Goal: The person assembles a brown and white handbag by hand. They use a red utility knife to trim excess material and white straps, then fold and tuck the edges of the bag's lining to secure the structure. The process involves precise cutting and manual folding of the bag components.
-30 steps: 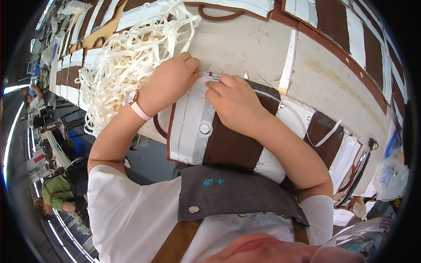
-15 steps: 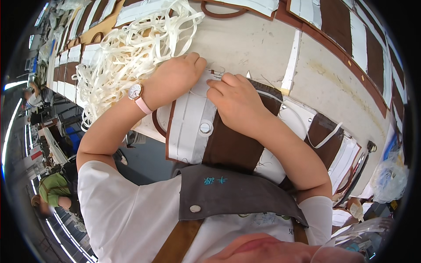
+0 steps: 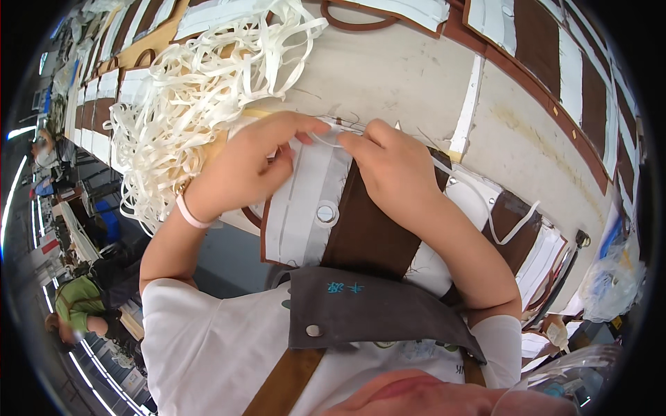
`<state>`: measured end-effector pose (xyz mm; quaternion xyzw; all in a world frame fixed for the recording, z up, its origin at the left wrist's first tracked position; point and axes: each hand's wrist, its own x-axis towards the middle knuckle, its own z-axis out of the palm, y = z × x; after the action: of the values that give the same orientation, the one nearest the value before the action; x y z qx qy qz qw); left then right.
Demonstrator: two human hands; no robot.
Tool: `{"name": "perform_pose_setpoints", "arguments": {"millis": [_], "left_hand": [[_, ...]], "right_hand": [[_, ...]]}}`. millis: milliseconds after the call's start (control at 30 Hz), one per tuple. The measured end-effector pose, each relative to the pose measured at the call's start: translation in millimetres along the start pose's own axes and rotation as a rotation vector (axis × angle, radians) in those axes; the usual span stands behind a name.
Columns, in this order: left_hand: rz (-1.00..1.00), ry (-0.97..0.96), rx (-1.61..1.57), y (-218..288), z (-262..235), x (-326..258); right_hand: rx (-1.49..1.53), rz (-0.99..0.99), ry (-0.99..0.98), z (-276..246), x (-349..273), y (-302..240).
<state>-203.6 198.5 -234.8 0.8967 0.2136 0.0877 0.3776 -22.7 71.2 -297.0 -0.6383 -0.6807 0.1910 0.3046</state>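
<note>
Your right fingers pinch a thin white strip over the brown-and-white panel; your left fingers stand apart nearby.

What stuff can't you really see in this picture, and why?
All in the head view:
- White cord: too thin to tell where it ends near the right hand.
- Brown-and-white panel: partly covered by that hand.
- Pink-strapped wristwatch: its dial is turned away.
- White ribbon pile: partly behind the left hand.
- Far brown-edged panel: cut off by the top edge.
</note>
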Motion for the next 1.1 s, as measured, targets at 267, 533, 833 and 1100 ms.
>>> {"name": "perform_pose_setpoints", "arguments": {"millis": [267,533,833,1100], "left_hand": [[-0.323,0.063,-0.31,-22,28,4],[-0.128,0.097,-0.093,-26,30,14],[0.137,0.075,0.103,-31,23,23],[-0.423,0.037,-0.414,-25,22,20]], "right_hand": [[0.017,0.059,0.104,4,-1,-1],[0.077,0.061,0.173,6,3,10],[0.263,0.074,0.208,2,5,9],[-0.031,0.021,0.16,1,-1,2]]}}
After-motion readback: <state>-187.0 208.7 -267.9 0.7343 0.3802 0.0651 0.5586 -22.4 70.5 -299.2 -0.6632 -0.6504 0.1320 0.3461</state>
